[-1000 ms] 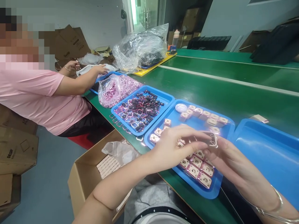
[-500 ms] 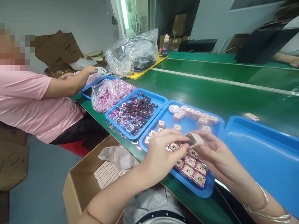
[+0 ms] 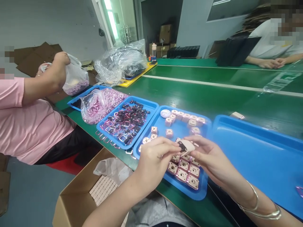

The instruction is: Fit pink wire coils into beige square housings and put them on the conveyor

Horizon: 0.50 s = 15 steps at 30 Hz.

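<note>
Tray (image 3: 182, 126) beneath, left hand (image 3: 152, 160) and right hand (image 3: 210, 156) pinch a block (image 3: 188, 146).

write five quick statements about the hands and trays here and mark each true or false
1. The left hand and right hand hold the same pale block. True.
2. The bracelets are on the left forearm. False: the bracelets are on the right forearm.
3. The black parts lie in a blue tray. True.
4. The white round item sits among the black parts. False: the white round item is in the tray with pink-edged blocks.
5. The cardboard box holds rows of pale pieces. True.
</note>
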{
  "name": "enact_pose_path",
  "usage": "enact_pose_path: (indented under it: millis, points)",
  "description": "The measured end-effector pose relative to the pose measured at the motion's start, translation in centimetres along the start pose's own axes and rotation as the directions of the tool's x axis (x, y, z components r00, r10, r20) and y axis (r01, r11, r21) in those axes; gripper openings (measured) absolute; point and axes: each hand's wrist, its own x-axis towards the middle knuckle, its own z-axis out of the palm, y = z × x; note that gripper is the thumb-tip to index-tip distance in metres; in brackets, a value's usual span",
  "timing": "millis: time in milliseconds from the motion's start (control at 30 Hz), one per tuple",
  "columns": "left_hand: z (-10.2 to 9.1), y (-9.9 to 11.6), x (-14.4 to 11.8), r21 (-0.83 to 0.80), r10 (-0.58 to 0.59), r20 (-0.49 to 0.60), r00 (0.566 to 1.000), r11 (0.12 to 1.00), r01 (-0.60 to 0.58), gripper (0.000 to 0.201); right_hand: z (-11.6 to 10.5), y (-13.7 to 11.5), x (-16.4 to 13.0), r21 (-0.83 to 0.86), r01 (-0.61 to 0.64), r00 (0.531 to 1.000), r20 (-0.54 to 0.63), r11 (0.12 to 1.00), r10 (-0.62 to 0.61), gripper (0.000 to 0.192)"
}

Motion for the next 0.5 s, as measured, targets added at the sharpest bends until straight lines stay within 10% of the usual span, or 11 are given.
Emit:
enact_pose_path:
  millis: [500]
  points:
    - [-2.0, -1.7, 1.7, 0.279, 0.189, 0.141, 0.972, 0.934, -0.222, 0.017, 0.2, -2.1, 2.3, -0.025, 0.053, 0.992, 0.116, 0.998, -0.049, 0.036]
